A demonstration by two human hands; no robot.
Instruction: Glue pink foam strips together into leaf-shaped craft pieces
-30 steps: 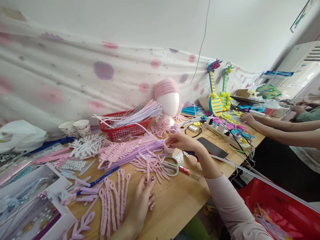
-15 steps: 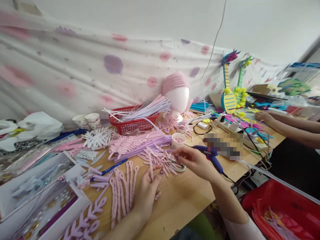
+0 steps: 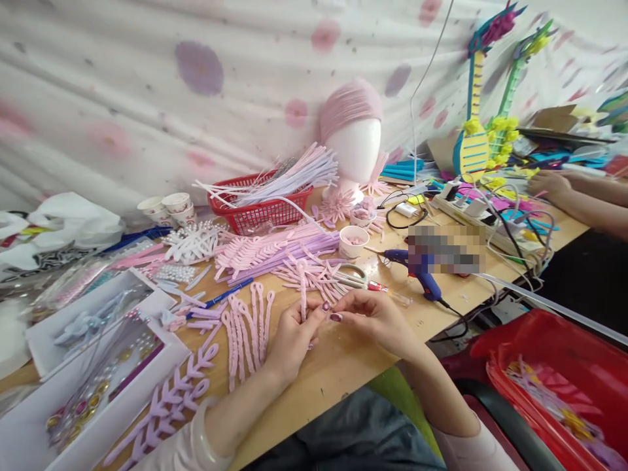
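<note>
My left hand point(image 3: 294, 333) is closed round a pink twisted pipe cleaner point(image 3: 303, 294), whose looped top sticks up above the fingers. Beside it, my right hand point(image 3: 375, 320) has its thumb and forefinger pinched together, almost touching the left thumb tip; anything in that pinch is too small to make out. Several more twisted pink pipe cleaners point(image 3: 240, 340) lie in a row left of my left hand. Beyond both hands are a heap of short pink pieces point(image 3: 314, 278), a pair of scissors point(image 3: 354, 276) and a paper cup with pink bits point(image 3: 353, 242).
A blue glue gun point(image 3: 417, 265) with its cord lies to the right, near power strips point(image 3: 461, 209). Behind are a red basket of pipe cleaners point(image 3: 260, 219) and a white foam head point(image 3: 356, 150). Open white boxes point(image 3: 161, 373) stand left. A co-worker's hands point(image 3: 552, 186) are at far right.
My right hand has come from over the scissors down to my left fingertips. The scissors and a red-labelled item now show uncovered. The view has tilted down.
</note>
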